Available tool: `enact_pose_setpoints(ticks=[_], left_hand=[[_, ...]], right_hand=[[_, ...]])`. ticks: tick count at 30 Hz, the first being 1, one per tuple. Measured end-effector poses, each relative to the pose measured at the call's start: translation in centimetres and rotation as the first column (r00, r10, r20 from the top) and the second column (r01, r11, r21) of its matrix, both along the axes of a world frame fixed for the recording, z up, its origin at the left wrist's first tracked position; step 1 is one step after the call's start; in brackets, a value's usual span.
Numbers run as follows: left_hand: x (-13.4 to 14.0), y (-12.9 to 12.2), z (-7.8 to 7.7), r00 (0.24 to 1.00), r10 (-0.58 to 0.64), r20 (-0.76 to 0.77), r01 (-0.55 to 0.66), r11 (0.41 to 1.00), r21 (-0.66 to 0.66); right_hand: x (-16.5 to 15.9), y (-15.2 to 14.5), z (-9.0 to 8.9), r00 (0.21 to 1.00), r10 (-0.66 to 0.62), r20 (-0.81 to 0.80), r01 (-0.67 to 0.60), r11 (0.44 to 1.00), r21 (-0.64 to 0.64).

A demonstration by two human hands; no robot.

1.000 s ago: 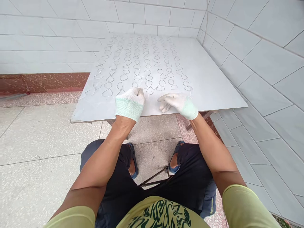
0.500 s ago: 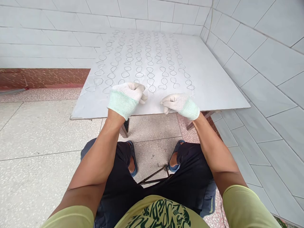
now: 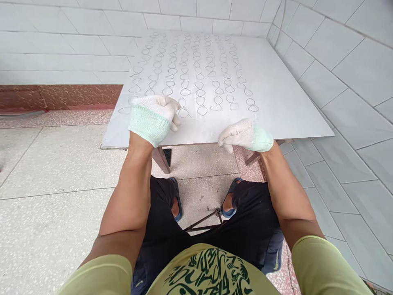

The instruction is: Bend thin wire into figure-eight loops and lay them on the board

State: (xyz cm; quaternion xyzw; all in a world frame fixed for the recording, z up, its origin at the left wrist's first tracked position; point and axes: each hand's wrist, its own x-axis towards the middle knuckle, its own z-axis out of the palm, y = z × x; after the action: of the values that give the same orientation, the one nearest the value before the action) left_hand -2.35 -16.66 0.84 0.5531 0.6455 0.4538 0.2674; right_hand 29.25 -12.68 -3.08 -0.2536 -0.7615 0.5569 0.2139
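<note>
Both my hands wear white knit gloves with pale green cuffs. My left hand point(image 3: 156, 116) is closed in a pinch above the front left of a white board point(image 3: 288, 106). A thin wire point(image 3: 189, 114) runs from its fingertips toward the right, hard to follow against the white. At the board's front edge, my right hand point(image 3: 242, 134) pinches what looks like a thin wire end, faint at the fingertips. Beyond the hands lie several columns of thin wire loops point(image 3: 200, 99) shaped like figure eights. The left hand hides a few of the nearest ones.
The board rests on wooden legs point(image 3: 161, 159). White tiled walls point(image 3: 344, 78) stand behind it and along its right side. Below, a thin metal frame point(image 3: 202, 221) is between my feet on the speckled floor point(image 3: 61, 164).
My hands have moved farther apart, the left going left and the right going right and slightly down. The whole view has shifted a little.
</note>
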Motion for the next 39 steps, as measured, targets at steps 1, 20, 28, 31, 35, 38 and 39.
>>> enact_pose_setpoints(ticks=[1, 20, 28, 31, 35, 38, 39], left_hand=[[-0.1, 0.2, -0.2, 1.0, 0.009, -0.015, -0.009, 1.0, 0.01], [-4.4, 1.4, -2.4, 0.704, -0.529, 0.475, 0.64, 0.762, -0.1], [-6.0, 2.3, -3.3, 0.649, -0.599, 0.469, 0.586, 0.786, 0.195], [-4.8, 2.3, -3.3, 0.768, -0.514, 0.382, 0.502, 0.853, 0.139], [-2.9, 2.3, -2.9, 0.873, -0.405, 0.27, 0.372, 0.913, 0.165], [-2.1, 2.3, -2.7, 0.854, -0.4, 0.334, 0.319, 0.908, 0.273], [-1.9, 2.2, -2.7, 0.841, -0.395, 0.37, 0.291, 0.907, 0.305]], right_hand=[[-0.1, 0.0, 0.1, 1.0, 0.008, -0.004, -0.009, 1.0, -0.015], [2.8, 2.8, 0.0, 0.685, -0.708, 0.172, 0.392, 0.558, 0.731], [-0.2, 3.0, 2.1, 0.607, -0.791, 0.078, 0.634, 0.541, 0.553], [-2.3, 3.0, 2.9, 0.653, -0.755, 0.059, 0.643, 0.594, 0.483], [-5.4, 1.9, 3.6, 0.736, -0.676, 0.043, 0.631, 0.708, 0.317], [-7.1, 0.8, 3.6, 0.803, -0.593, 0.06, 0.574, 0.796, 0.19], [-7.5, 0.5, 3.5, 0.823, -0.564, 0.066, 0.549, 0.82, 0.158]])
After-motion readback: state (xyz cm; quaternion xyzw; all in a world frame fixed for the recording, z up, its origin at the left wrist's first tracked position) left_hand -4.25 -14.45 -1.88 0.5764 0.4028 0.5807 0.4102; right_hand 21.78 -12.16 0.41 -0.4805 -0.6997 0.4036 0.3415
